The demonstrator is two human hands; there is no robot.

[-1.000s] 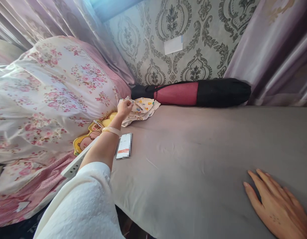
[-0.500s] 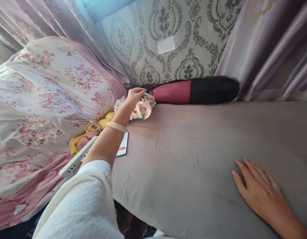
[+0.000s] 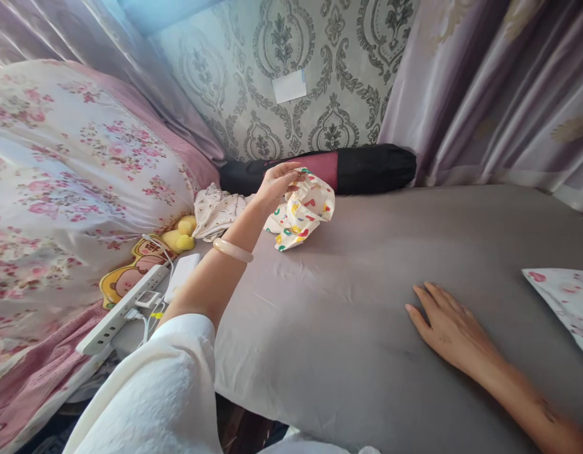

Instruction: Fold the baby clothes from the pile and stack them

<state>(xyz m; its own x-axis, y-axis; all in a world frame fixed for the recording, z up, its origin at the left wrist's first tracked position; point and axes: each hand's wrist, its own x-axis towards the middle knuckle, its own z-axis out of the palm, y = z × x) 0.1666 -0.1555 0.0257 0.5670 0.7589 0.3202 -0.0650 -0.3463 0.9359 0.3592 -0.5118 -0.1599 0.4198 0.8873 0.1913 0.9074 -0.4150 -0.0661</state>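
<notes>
My left hand (image 3: 278, 184), with a pale bangle at the wrist, pinches a small white cloth garment (image 3: 306, 211) by its gathered upper edge. Red, yellow and green shapes are printed on it, and it hangs crumpled over the bed. What kind of garment it is, I cannot make out. A second crumpled pale cloth (image 3: 216, 211) lies to the left of this hand, partly hidden by my forearm. On the grey bedsheet (image 3: 348, 302), my right hand (image 3: 449, 325) rests palm down, fingers stretched out, holding nothing.
A black and dark-pink rolled bag (image 3: 376, 169) lies along the wall. At left are a power strip (image 3: 123, 309) with cables, a white device (image 3: 182, 276), a yellow plush (image 3: 180, 233) and a floral bedcover (image 3: 83, 170). A printed white cloth (image 3: 563, 302) shows at the right edge.
My left hand has moved right and drawn the printed garment away from the pale cloth, which now shows more. The view has shifted right. My right hand stays flat on the sheet.
</notes>
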